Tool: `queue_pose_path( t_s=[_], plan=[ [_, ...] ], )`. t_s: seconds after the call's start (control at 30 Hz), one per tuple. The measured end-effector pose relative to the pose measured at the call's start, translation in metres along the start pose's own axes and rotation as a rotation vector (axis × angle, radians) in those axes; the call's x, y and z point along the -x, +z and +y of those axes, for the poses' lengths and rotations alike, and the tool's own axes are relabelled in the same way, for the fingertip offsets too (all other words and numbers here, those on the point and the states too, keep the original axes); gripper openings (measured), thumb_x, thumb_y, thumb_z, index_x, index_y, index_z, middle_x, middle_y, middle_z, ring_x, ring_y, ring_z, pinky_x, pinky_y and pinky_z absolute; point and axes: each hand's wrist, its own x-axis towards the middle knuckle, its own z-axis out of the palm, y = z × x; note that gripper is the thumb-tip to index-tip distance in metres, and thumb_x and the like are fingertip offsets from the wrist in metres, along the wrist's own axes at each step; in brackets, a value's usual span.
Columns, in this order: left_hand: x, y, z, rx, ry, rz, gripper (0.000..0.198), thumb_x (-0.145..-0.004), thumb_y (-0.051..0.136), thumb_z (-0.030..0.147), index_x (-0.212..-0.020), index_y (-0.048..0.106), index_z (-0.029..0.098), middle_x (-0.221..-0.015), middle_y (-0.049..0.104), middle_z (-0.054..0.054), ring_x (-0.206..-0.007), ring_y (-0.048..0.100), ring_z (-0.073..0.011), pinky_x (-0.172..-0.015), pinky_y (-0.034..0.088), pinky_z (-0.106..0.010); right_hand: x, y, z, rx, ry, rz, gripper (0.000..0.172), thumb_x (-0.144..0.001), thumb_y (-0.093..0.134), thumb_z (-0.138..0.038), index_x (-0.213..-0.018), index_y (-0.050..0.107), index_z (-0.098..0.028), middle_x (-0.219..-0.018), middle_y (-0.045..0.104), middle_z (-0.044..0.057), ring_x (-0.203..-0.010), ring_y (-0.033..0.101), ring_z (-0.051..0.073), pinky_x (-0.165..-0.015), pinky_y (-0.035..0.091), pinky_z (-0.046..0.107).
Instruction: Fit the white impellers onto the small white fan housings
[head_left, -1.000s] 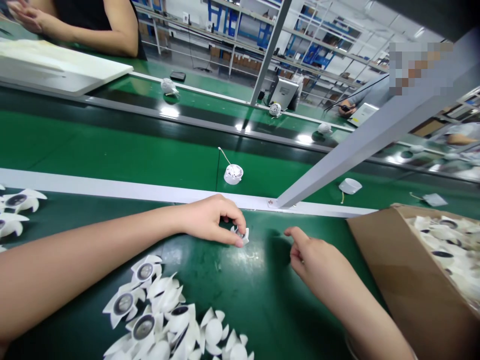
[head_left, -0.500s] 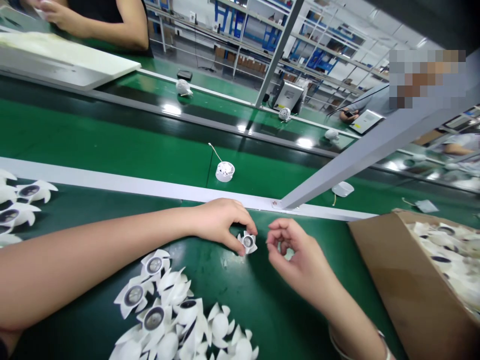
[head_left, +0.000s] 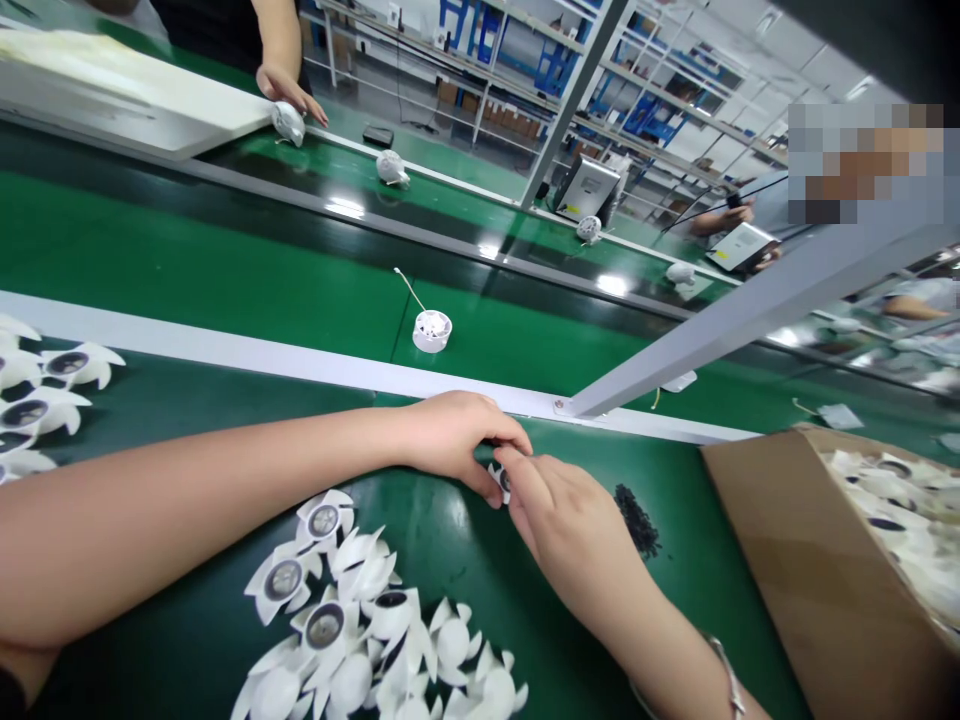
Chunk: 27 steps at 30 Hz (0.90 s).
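My left hand (head_left: 469,440) grips a small white fan impeller (head_left: 500,482) between thumb and fingers, just above the green work surface. Over the impeller's right side, my right hand (head_left: 559,510) is closed, its fingertips at the hub; anything pinched in them is hidden. Most of the impeller is covered by my fingers. Nearer to me lies a heap of similar white impellers (head_left: 324,625), several with their round dark-rimmed hubs facing up. To the right of my right hand sits a small pile of tiny black parts (head_left: 637,520).
A cardboard box (head_left: 772,540) full of impellers stands at right. More impellers (head_left: 45,410) lie at far left. Beyond a white rail (head_left: 225,350), a round white housing with a wire (head_left: 433,330) rests on the green belt. A slanted grey post (head_left: 675,320) rises at right. A co-worker's hand (head_left: 289,90) touches a white unit.
My right hand has moved left onto the impeller in my left hand, uncovering the black pile. The housing has shifted slightly left. A co-worker's hand has come down to a white unit across the belt.
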Motion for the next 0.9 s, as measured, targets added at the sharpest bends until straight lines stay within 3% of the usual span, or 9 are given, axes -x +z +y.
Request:
queue_pose_path(
  t_s=[0.2, 0.33, 0.4, 0.5, 0.6, 0.67, 0.77, 0.9],
  plan=[
    [0.0, 0.001, -0.003, 0.034, 0.03, -0.008, 0.048, -0.068, 0.081, 0.025, -0.114, 0.067, 0.025, -0.102, 0.075, 0.003, -0.097, 0.065, -0.0181, -0.084, 0.044, -0.027, 0.005, -0.005, -0.013, 0.153, -0.147, 0.013, 0.028, -0.093, 0.044, -0.004, -0.109, 0.067, -0.01, -0.078, 0.071, 0.007, -0.066, 0.062, 0.019, -0.059, 0.042, 0.034],
    [0.0, 0.001, -0.004, 0.052, 0.03, -0.005, 0.049, -0.067, 0.084, 0.03, -0.113, 0.067, 0.024, -0.102, 0.076, 0.004, -0.097, 0.065, -0.0172, -0.084, 0.043, -0.027, 0.012, -0.011, -0.005, 0.052, -0.141, 0.053, 0.025, -0.092, 0.052, -0.008, -0.11, 0.068, -0.013, -0.089, 0.075, 0.007, -0.074, 0.067, 0.019, -0.064, 0.045, 0.035],
    [0.0, 0.002, -0.005, 0.069, 0.016, -0.002, 0.053, -0.065, 0.087, 0.037, -0.112, 0.068, 0.025, -0.102, 0.076, 0.004, -0.096, 0.065, -0.0167, -0.082, 0.043, -0.026, 0.018, -0.015, 0.018, -0.011, -0.006, 0.137, 0.021, -0.092, 0.057, -0.014, -0.11, 0.068, -0.018, -0.095, 0.076, 0.006, -0.081, 0.068, 0.019, -0.073, 0.049, 0.034],
    [0.0, 0.002, -0.005, 0.082, 0.0, -0.003, 0.056, -0.063, 0.088, 0.042, -0.113, 0.068, 0.026, -0.102, 0.076, 0.004, -0.097, 0.065, -0.0166, -0.083, 0.043, -0.026, 0.036, -0.018, 0.075, 0.039, 0.441, 0.31, 0.018, -0.091, 0.058, -0.024, -0.103, 0.071, -0.021, -0.096, 0.075, 0.008, -0.086, 0.069, 0.023, -0.081, 0.051, 0.037],
    [0.0, 0.001, -0.004, 0.085, -0.009, -0.015, 0.056, -0.063, 0.088, 0.042, -0.113, 0.068, 0.027, -0.103, 0.076, 0.003, -0.1, 0.066, -0.0176, -0.085, 0.043, -0.026, 0.058, -0.006, 0.139, -0.019, 0.896, 0.263, 0.025, -0.088, 0.057, -0.036, -0.099, 0.073, -0.021, -0.092, 0.074, 0.01, -0.071, 0.065, 0.023, -0.075, 0.052, 0.041],
    [0.0, 0.0, -0.003, 0.086, -0.013, -0.021, 0.055, -0.064, 0.088, 0.042, -0.113, 0.068, 0.026, -0.104, 0.076, 0.002, -0.101, 0.066, -0.0184, -0.087, 0.043, -0.027, 0.068, 0.01, 0.171, -0.122, 0.951, 0.229, 0.037, -0.087, 0.055, -0.042, -0.109, 0.071, -0.018, -0.104, 0.072, 0.012, -0.078, 0.065, 0.025, -0.077, 0.053, 0.042],
    [0.0, 0.0, -0.003, 0.078, -0.012, -0.019, 0.055, -0.064, 0.088, 0.042, -0.113, 0.068, 0.026, -0.104, 0.076, 0.002, -0.101, 0.066, -0.0189, -0.088, 0.043, -0.028, 0.068, 0.037, 0.194, -0.191, 0.857, 0.161, 0.046, -0.087, 0.051, -0.045, -0.119, 0.067, -0.016, -0.117, 0.067, 0.015, -0.103, 0.063, 0.028, -0.087, 0.051, 0.042],
    [0.0, 0.002, -0.005, 0.068, 0.004, -0.008, 0.057, -0.064, 0.087, 0.044, -0.114, 0.067, 0.026, -0.105, 0.076, 0.002, -0.1, 0.066, -0.0183, -0.087, 0.043, -0.027, 0.051, 0.058, 0.197, -0.189, 0.819, 0.076, 0.036, -0.083, 0.051, -0.043, -0.094, 0.075, -0.019, -0.114, 0.068, 0.012, -0.108, 0.06, 0.029, -0.093, 0.046, 0.042]
  ],
)
